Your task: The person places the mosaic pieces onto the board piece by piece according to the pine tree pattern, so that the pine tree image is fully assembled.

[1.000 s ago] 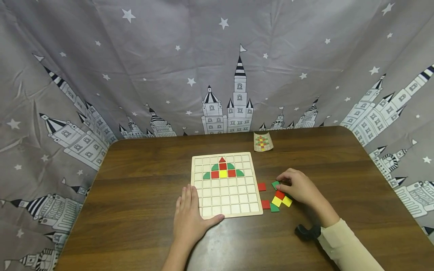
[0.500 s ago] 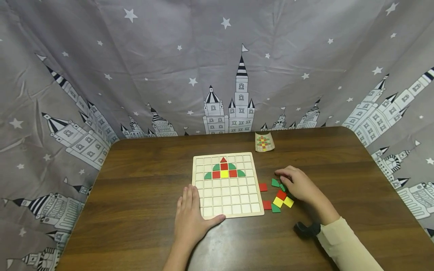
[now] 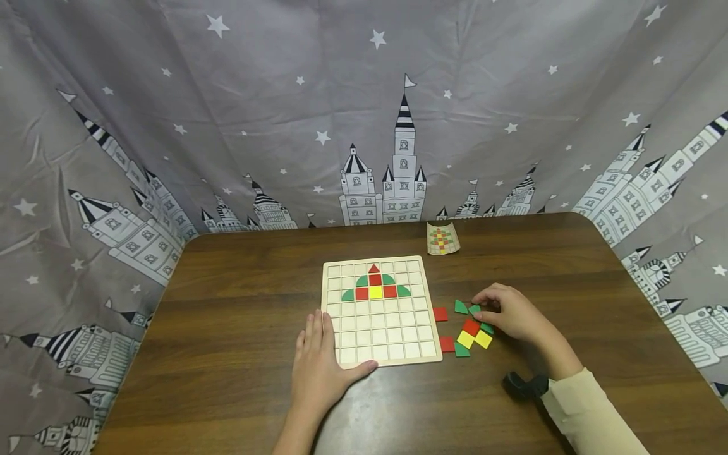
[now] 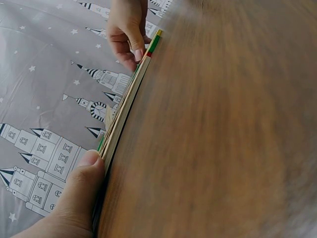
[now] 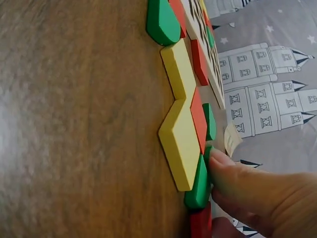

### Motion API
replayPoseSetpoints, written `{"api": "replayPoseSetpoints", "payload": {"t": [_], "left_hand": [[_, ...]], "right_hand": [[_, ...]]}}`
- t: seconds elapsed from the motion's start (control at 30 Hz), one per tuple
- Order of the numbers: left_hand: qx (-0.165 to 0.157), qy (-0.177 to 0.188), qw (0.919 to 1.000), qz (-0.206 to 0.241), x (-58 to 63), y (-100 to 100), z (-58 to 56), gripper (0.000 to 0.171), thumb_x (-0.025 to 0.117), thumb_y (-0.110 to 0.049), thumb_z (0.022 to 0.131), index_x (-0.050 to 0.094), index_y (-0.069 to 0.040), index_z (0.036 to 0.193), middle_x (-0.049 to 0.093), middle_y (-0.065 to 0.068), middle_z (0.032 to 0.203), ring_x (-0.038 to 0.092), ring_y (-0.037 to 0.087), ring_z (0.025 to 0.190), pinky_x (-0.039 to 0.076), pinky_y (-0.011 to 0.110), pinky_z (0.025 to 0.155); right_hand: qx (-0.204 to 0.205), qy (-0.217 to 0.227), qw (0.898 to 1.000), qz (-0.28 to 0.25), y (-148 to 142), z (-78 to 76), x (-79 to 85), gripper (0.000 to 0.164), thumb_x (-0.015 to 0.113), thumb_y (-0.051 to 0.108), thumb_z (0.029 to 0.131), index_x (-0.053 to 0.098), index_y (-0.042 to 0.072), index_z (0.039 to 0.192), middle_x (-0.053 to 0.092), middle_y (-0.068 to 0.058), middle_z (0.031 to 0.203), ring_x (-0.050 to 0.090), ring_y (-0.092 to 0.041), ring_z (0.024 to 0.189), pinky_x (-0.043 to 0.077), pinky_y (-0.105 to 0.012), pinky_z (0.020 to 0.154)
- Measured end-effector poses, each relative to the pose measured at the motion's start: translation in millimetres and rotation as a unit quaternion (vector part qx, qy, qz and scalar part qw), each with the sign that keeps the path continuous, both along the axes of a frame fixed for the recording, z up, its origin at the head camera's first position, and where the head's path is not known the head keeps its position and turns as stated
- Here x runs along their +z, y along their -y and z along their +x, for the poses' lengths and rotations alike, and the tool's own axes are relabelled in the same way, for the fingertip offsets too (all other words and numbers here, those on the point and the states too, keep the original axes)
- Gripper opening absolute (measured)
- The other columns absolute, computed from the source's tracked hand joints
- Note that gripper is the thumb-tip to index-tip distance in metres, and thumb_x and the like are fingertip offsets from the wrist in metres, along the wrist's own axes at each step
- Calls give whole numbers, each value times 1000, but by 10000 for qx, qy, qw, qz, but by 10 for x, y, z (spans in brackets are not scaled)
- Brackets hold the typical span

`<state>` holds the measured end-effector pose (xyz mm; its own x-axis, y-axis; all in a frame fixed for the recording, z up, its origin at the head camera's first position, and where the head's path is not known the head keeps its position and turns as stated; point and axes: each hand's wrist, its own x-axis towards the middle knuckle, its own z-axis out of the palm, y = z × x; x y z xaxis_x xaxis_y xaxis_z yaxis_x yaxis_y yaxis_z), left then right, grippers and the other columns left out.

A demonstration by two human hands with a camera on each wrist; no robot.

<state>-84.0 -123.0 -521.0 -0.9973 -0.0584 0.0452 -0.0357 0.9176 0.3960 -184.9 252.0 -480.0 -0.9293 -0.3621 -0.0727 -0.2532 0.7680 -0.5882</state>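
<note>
My left hand (image 3: 318, 360) rests at the lower left corner of a pale wooden grid board (image 3: 387, 332), fingers straight along its left side and thumb at the near edge. Red, green and yellow tiles form a tiered tree top in its upper rows, with a red triangle (image 3: 373, 268) at the tip. Right of the board, my right hand (image 3: 514, 313) pinches a green rounded tile (image 3: 474, 309) between thumb and forefinger. In the right wrist view the thumb (image 5: 222, 157) presses that tile's side. Close by lie a red square (image 3: 471, 327) and a yellow square (image 3: 483, 339).
More loose tiles lie between board and right hand, among them a red square (image 3: 440, 314) by the board's edge and a green tile (image 3: 461, 307). A curled pattern card (image 3: 442, 240) stands at the table's back edge. Behind hangs a grey castle-print curtain (image 3: 239, 114).
My right hand has shifted slightly right, from the left green tile to the one beside it. Another green tile now shows under the hand. The left hand and board stay put.
</note>
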Motion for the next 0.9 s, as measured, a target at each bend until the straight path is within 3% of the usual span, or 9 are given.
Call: {"api": "replayPoseSetpoints", "payload": {"t": [0.2, 0.43, 0.67, 0.9], "left_hand": [[7, -72, 10000, 9, -4, -3, 4, 141, 59, -93, 60, 19, 1, 157, 16, 18, 166, 11, 32, 155, 16, 52, 125], [6, -90, 10000, 9, -3, -2, 4, 141, 58, -93, 60, 19, 1, 157, 16, 18, 166, 12, 32, 155, 17, 52, 125], [8, -20, 10000, 42, -6, -1, 0, 141, 56, -95, 60, 17, 1, 157, 14, 16, 166, 10, 31, 156, 15, 51, 125], [8, 6, 10000, 71, -1, -1, -3, 141, 57, -94, 60, 17, 0, 157, 14, 16, 167, 10, 30, 156, 15, 50, 125]], "right_hand": [[-55, -135, 9999, 15, 3, -6, -8, 24, 71, 12, 91, 72, 9, 114, 67, -4, 104, 54, -15, 85, 47, -26, 72], [-101, -145, 9998, 58, 22, -10, -10, 34, 76, 19, 87, 71, 8, 118, 64, -4, 104, 49, -16, 83, 42, -25, 69], [-149, -149, 9998, 52, 53, -13, -1, 26, 77, 16, 86, 70, 10, 110, 63, -3, 99, 52, -15, 85, 45, -27, 72], [-255, 41, 9996, -125, 60, -36, 17, 20, 74, 13, 89, 65, 11, 107, 63, -2, 93, 50, -15, 77, 43, -26, 65]]}}
